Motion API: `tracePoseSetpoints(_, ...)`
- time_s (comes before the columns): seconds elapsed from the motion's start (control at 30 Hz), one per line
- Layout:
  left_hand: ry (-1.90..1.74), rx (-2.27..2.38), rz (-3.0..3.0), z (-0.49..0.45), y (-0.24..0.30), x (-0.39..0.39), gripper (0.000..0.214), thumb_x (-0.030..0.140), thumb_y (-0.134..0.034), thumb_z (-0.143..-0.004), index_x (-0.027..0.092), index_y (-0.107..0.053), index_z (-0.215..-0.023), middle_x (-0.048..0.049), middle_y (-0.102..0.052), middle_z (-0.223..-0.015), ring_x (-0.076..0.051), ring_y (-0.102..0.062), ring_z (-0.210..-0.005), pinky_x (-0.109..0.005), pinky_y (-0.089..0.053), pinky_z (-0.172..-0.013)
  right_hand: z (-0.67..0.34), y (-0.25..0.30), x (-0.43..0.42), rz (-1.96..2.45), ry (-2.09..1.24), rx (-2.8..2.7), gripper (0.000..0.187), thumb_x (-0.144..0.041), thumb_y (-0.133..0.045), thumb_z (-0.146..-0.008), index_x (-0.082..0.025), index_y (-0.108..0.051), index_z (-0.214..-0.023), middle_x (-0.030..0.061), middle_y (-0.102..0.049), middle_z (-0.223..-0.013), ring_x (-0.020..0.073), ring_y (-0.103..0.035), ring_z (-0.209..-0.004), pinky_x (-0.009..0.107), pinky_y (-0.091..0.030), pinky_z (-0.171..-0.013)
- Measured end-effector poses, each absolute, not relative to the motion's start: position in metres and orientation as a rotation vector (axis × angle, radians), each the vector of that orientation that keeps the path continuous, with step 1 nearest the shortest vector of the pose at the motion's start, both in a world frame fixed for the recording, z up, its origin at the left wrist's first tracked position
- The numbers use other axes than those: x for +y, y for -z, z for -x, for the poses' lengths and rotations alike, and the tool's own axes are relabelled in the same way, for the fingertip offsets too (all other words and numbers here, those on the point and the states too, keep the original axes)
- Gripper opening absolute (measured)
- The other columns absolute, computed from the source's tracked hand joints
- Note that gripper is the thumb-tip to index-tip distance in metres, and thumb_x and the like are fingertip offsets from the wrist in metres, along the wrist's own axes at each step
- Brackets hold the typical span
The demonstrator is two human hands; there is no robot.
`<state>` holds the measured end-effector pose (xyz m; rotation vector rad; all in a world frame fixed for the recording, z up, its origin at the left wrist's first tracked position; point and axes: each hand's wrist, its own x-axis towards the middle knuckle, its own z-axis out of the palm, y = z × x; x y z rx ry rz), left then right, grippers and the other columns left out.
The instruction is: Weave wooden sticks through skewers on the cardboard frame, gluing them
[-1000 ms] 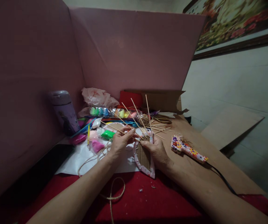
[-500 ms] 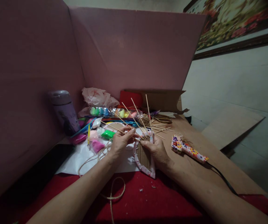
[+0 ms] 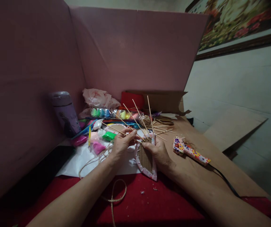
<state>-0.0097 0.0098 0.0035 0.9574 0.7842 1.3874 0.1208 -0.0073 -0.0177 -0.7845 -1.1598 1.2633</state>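
Five sticks (image 3: 151, 117) fan forward — left hand (image 3: 121, 145) pinching some, right hand (image 3: 162, 154) holding the cardboard piece (image 3: 146, 159) (long axis pointing nearward).

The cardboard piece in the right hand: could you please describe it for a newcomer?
Start at the red cloth in the foreground and look up from its middle to the right hand. It grips a brown cardboard piece with a pale border. Unlike the rounded, pale-rimmed piece beyond the left hand, this one has thin wooden sticks fanning from its far end.
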Motion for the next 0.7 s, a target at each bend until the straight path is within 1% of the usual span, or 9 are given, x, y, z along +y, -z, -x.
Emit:
tracePoseSetpoints(0.23,-1.394,0.787,-0.935,0.0093,-0.0041,0.0099,0.031,0.033,-0.076,-0.057,0.016,-0.055,-0.073,-0.0026,-0.067,-0.057,-0.009,-0.058,-0.050,-0.018,-0.043,-0.052,-0.1207,0.0170,-0.0077,0.780,-1.285,-1.153,0.022,-0.024,-0.068,-0.063,-0.015,-0.064,-0.083,0.0018,-0.065,-0.075,0.0153,-0.057,-0.066,0.026,-0.044,-0.062)
tracePoseSetpoints(0.4,-1.389,0.785,-0.942,0.0096,-0.0046,0.0100,0.033,0.033,-0.077,-0.056,0.016,-0.056,-0.074,-0.0025,-0.066,-0.057,-0.009,-0.058,-0.050,-0.019,-0.044,-0.052,-0.1213,0.0183,-0.0071,0.791,-1.275,-1.160,0.019,-0.024,-0.067,-0.063,-0.016,-0.064,-0.081,0.0008,-0.064,-0.073,0.0146,-0.056,-0.065,0.025,-0.043,-0.061)
tracePoseSetpoints(0.7,-1.389,0.785,-0.929,0.0093,-0.0052,0.0094,0.035,0.035,-0.078,-0.053,0.016,-0.056,-0.073,-0.0024,-0.066,-0.057,-0.010,-0.058,-0.049,-0.019,-0.043,-0.052,-0.1211,0.0177,-0.0070,0.803,-1.286,-1.159,0.021,-0.024,-0.067,-0.062,-0.015,-0.063,-0.081,0.0021,-0.064,-0.073,0.0164,-0.057,-0.065,0.027,-0.044,-0.061)
